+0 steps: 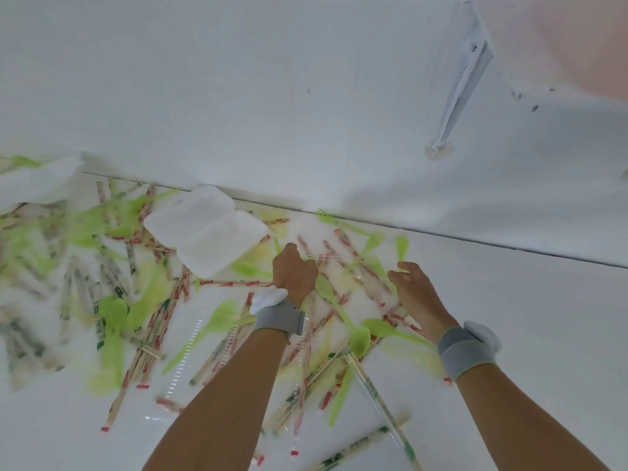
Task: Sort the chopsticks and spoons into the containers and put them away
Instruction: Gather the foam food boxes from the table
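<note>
At far left I see a blurred white container (pixel 37 183) lying at the back edge of the white bench (pixel 509 300), against the white wall (pixel 272 96). Beneath and beside it, paper-wrapped chopsticks (pixel 142 351) and green plastic spoons (pixel 114 321) lie scattered and crossed in a loose heap; motion blur hides their finer detail.

Right of that heap, an open hinged white container (pixel 207 229) rests on top of the scatter, its two shallow halves side by side, close to the wall.

Just right of the container, my left hand (pixel 295 271) reaches forward over the pile, fingers curled downward among the wrapped chopsticks; I cannot tell whether it grips any of them. A grey wrist band (pixel 280 317) with a white piece on it circles the left wrist.

Between my two hands lies a green spoon (pixel 358 338), bowl toward me, with more red-printed chopsticks (pixel 343 246) beyond it.

My right hand (pixel 413 290) hovers near the wall-side edge of the scatter, thumb and forefinger pinching the handle tip of a green spoon (pixel 402 248) whose bowl points away toward the wall. A matching grey band (pixel 465 351) wraps the right wrist.

At upper right, a white bracket (pixel 458 79) runs diagonally down the wall.
</note>
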The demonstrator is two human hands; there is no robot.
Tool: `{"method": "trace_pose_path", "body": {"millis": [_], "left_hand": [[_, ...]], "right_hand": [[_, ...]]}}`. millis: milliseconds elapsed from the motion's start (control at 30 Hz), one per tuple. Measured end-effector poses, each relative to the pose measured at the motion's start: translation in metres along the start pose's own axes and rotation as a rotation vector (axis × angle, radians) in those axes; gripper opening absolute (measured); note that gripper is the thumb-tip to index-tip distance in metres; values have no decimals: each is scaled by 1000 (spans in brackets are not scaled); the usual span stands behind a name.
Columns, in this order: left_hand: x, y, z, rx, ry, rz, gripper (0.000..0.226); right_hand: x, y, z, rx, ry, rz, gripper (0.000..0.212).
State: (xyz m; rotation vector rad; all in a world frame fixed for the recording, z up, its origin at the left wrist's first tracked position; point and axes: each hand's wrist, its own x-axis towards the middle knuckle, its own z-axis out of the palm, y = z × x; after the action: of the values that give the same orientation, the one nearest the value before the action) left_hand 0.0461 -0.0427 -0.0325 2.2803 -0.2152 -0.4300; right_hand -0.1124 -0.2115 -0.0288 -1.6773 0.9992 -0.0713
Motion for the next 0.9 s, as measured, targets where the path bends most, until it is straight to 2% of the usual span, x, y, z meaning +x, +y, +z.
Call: {"method": "trace_pose_path", "body": {"millis": [233,400,567,767,900], "left_hand": [[-24,0,-21,-326,22,90,52],[-67,-4,-39,-379,80,250,46],[-96,-21,-34,-441,71,298,44],[-122,-38,-29,-372,110,257,46],[-136,-54,-35,-319,175,191,38]], "right_hand": [[-13,-7,-14,288,8,18,30],[-30,-18,-25,587,-244,170,58],[-48,-14,-22,758,-452,117,51],[-65,7,-8,784,-572,70,42],[-70,18,0,712,-528,54,45]]}}
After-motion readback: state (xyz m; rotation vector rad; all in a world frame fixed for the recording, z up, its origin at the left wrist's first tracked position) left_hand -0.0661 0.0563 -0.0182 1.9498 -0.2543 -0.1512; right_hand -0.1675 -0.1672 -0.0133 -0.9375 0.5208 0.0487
